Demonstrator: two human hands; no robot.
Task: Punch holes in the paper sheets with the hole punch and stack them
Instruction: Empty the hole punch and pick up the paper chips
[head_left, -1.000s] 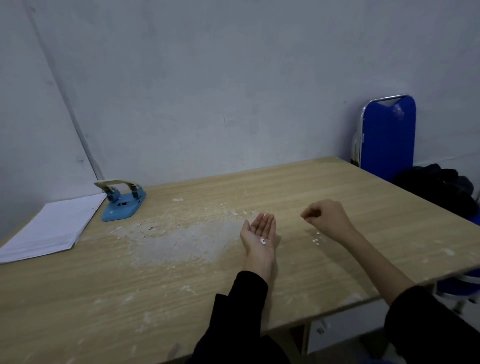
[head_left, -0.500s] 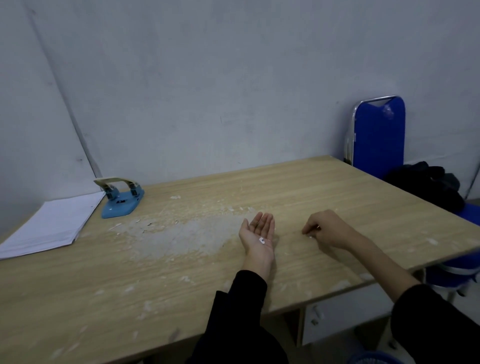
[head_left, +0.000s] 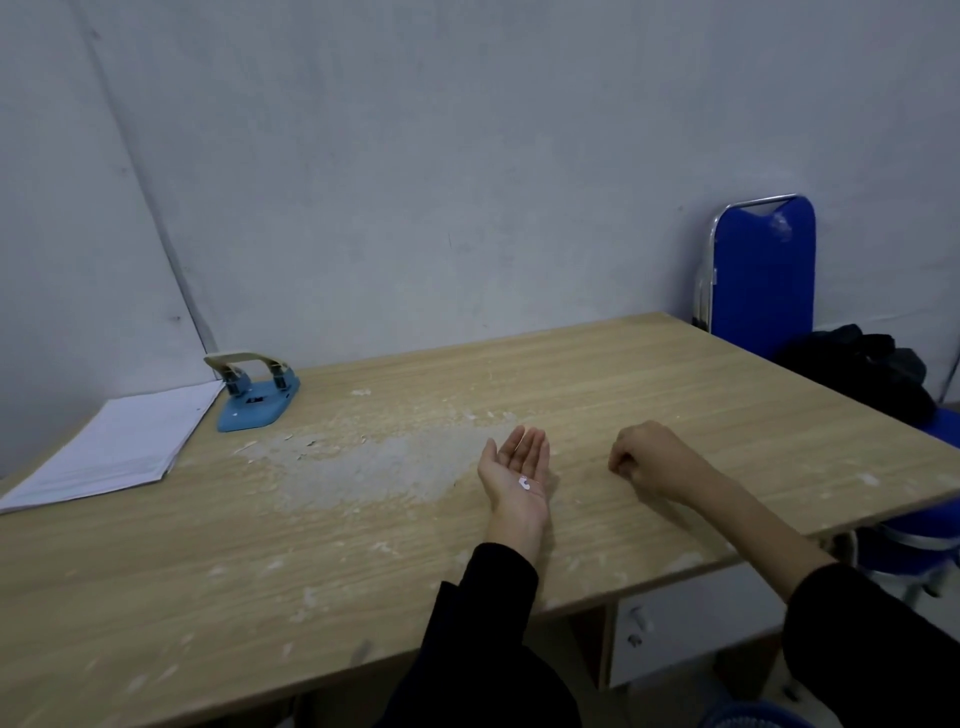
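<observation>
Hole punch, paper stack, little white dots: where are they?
hole punch (head_left: 257, 404): head view, its blue base.
paper stack (head_left: 111, 447): head view, top sheet's middle.
white dots (head_left: 524, 483): head view, the bits in the palm of the left hand (head_left: 514, 460).

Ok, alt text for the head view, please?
A left hand, palm up above a wooden table, holds white paper dots; the curled right hand touches the table beside it. At far left, a blue hole punch stands beside a paper stack.
</observation>
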